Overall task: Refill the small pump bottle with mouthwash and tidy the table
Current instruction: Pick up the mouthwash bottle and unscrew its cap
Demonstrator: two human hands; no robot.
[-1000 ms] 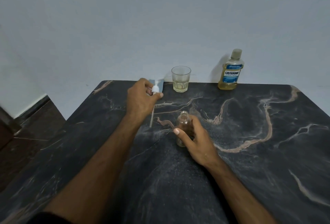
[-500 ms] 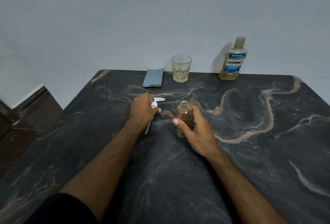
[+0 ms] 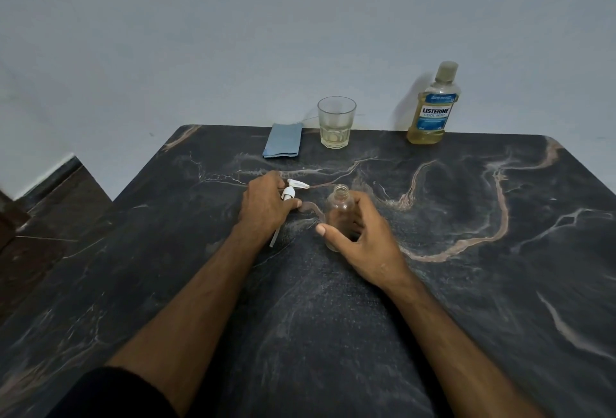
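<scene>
A small clear bottle (image 3: 338, 209) stands upright and uncapped at the middle of the dark marble table (image 3: 466, 284). My right hand (image 3: 363, 240) grips it from the right, thumb across its front. Just to its left, my left hand (image 3: 265, 209) holds the white pump head (image 3: 293, 189) low over the table, its dip tube slanting down toward me. A Listerine mouthwash bottle (image 3: 433, 107), capped and holding yellow liquid, stands at the far edge on the right. A glass tumbler (image 3: 336, 122) with a little yellowish liquid stands at the far edge, centre.
A folded light-blue cloth (image 3: 282, 140) lies left of the tumbler at the table's far edge. A pale wall rises right behind the table. Dark floor drops away past the table's left edge.
My left hand came down from near the cloth toward me with the pump head and now sits low beside the bottle. My right hand kept its hold on the bottle.
</scene>
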